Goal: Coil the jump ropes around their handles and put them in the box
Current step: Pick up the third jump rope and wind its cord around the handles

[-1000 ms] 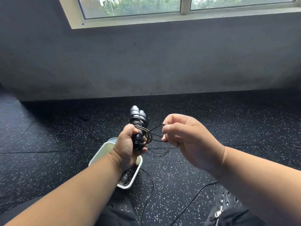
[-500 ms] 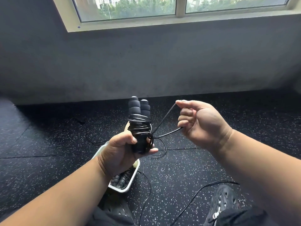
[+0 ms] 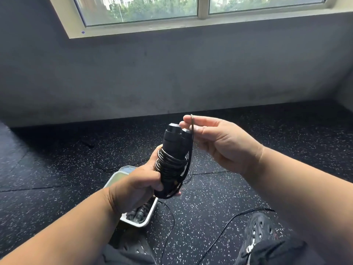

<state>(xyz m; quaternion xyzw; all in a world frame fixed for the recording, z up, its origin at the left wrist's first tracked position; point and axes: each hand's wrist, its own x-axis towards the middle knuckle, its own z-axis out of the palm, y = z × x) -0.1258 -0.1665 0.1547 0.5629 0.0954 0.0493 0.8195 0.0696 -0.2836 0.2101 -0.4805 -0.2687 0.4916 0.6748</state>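
A pair of black, cylindrical foam-covered jump-rope handles (image 3: 174,142) is held side by side and nearly upright by the left hand (image 3: 137,188), whose fingers and thumb are curled around the lower part of the pair. A thin black cord (image 3: 170,163) is seen wound in tight, glossy coils around the middle of the handles, just above the gripping fingers. From the coils a loose loop of the same cord is led up along the right side of the handles and is pinched between the thumb and forefinger of the right hand (image 3: 219,142), just beside the handle tops; the remaining fingers of that hand are only loosely bent. Further slack hangs in a small loop below the left hand.

Below and behind the left wrist, a shallow white rectangular plastic box (image 3: 147,220) with rounded corners is set on the black rubber floor flecked with white (image 3: 210,197). Inside it, at the near end, another coiled black jump rope (image 3: 141,212) with grey-looking handle ends is partly visible; the rest of the box is hidden by the forearm.

A further thin black rope (image 3: 225,226) is laid loosely across the floor near a black perforated shoe (image 3: 257,232) at lower right. A grey wall (image 3: 172,73) and a window with a pale frame (image 3: 191,22) are seen beyond.
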